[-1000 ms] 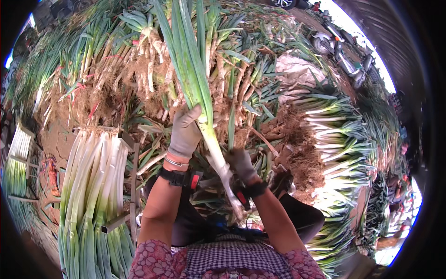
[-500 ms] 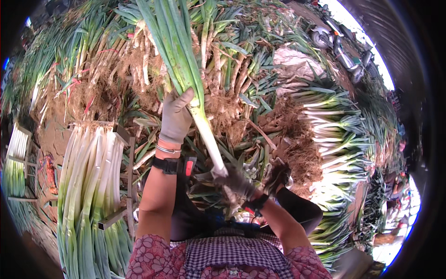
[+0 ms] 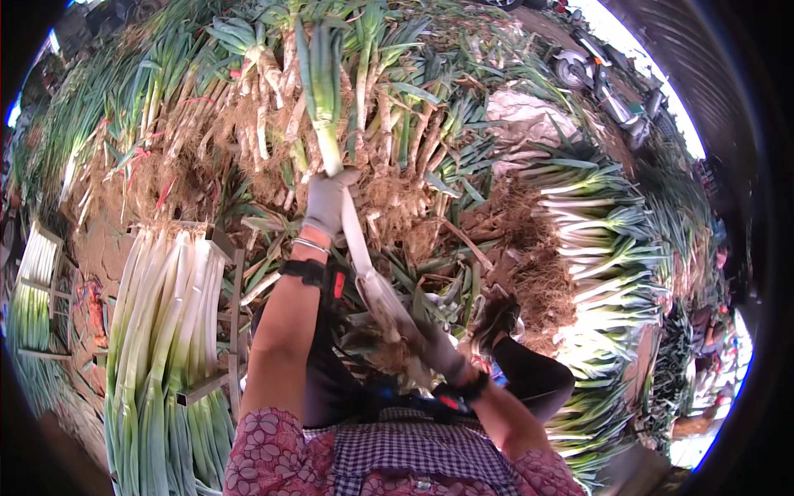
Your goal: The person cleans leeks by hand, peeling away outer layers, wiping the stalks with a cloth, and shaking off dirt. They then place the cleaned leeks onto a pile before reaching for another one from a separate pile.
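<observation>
A large leek (image 3: 353, 236) slants across the middle, green leaves away from me and pale shaft toward my lap. My left hand (image 3: 329, 202), in a light grey glove, is closed around its shaft just below the green part. Loose, brownish outer skin (image 3: 385, 306) trails from the lower shaft. At the far end of that skin is my right hand (image 3: 440, 351), in a darker, soiled glove, its fingers closed on it and somewhat blurred. The root end is hidden among the skin and the hand.
Cleaned leeks (image 3: 169, 289) lie in a metal frame (image 3: 234, 314) at the left. Another row of leeks (image 3: 591, 256) lies at the right, roots inward. Unpeeled leeks with roots (image 3: 265, 99) stand across the back. A pale sack (image 3: 525, 116) and a scooter (image 3: 608, 91) are farther right.
The leek has come down toward me and stands steeper. My right hand has moved down and right, drawing the outer skin along the shaft; my left hand has shifted slightly.
</observation>
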Motion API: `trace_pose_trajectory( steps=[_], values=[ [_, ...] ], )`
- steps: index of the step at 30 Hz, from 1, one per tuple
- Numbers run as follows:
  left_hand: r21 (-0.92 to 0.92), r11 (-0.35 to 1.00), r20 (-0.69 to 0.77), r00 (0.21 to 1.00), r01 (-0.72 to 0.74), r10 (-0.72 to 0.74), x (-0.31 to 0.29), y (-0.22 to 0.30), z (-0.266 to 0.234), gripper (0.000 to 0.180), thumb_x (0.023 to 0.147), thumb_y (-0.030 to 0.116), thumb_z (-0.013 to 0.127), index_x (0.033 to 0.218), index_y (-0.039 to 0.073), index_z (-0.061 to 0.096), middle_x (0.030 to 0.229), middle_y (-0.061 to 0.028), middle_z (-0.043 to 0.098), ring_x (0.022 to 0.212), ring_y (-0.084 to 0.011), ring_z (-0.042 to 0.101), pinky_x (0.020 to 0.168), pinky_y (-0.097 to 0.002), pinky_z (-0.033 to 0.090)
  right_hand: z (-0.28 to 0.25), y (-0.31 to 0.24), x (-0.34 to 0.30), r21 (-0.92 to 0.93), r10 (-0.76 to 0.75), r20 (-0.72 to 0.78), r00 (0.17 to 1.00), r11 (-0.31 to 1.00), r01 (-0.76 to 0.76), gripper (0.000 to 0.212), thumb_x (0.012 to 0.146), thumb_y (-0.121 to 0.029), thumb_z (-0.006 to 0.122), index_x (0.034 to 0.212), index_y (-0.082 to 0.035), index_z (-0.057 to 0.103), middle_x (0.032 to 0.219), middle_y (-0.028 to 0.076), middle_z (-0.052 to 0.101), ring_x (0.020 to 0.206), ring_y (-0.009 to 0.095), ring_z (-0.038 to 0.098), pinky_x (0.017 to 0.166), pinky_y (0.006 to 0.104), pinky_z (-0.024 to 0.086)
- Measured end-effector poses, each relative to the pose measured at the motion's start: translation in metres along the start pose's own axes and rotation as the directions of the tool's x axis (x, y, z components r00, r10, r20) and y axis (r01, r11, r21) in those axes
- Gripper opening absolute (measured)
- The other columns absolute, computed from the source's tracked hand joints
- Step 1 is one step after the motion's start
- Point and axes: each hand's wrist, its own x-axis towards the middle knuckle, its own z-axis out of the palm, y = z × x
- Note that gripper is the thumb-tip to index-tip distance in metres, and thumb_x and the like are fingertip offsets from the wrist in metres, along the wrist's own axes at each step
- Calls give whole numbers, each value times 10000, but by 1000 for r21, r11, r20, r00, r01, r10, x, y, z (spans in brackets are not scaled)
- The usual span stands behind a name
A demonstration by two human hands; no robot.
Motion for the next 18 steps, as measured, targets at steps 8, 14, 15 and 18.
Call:
trace_pose_trajectory(
  steps=[8,14,15,18],
  values=[
    [69,997,-42,998,-41,44,28,-10,23,145,780,128,689,800,11,605,606,-30,538,468,-164,515,431,-288,418,-5,80,-85,38,-147,-271,951,986,164,286,926,-200,609,1097,29,597,777,120,653,692,150,637,621,269,489],
    [102,994,-36,999,-33,36,42,-6,21,173,785,179,695,837,38,609,652,-19,536,531,-152,524,511,-272,461,-53,39,-116,-582,-373,-182,910,787,206,503,827,-175,700,1259,20,529,968,164,681,842,255,686,695,316,535],
    [76,996,-11,999,-39,40,44,-9,21,165,787,175,693,830,43,604,651,-14,528,536,-148,522,512,-272,462,-63,42,-101,-456,-338,-220,915,865,209,558,818,-143,707,1303,35,495,1180,216,599,1078,264,606,906,338,471],
    [-4,999,-7,999,-48,48,35,-15,56,148,821,190,670,843,57,609,641,9,485,543,-131,509,519,-256,451,-57,3,-38,-337,-439,-271,857,877,343,757,821,-183,708,1411,61,301,1357,246,469,1280,299,454,1041,367,371]
  ],
)
